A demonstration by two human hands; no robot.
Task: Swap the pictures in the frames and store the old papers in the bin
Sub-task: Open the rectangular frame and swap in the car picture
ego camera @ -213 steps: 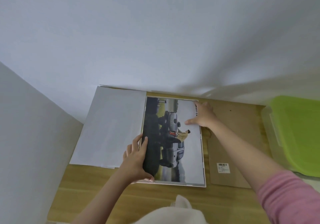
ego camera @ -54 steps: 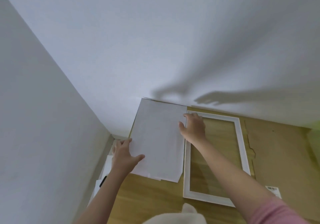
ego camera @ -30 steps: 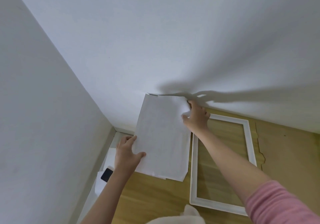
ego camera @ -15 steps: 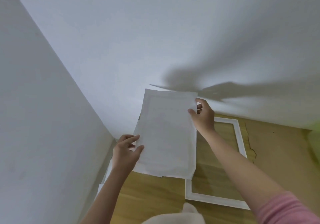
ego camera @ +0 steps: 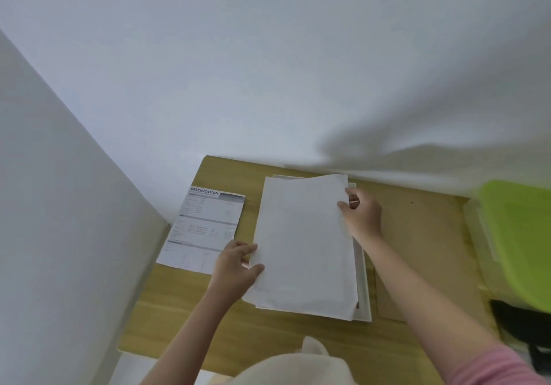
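At the left lies a printed sheet [ego camera: 205, 229]. In the middle, the left hand [ego camera: 235, 274] and right hand [ego camera: 362, 217] pinch the white papers [ego camera: 304, 244] over the white frame [ego camera: 364, 292]. I think the papers go in next, edges lined up; the green bin [ego camera: 518, 244] waits far right.

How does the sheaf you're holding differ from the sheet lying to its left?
The sheaf shows blank white; the sheet is printed, headed "SPECIFICATION". The sheaf is gripped by the left hand and right hand over the white frame; the sheet lies untouched on the table. The sheaf looks larger. Both are paper.
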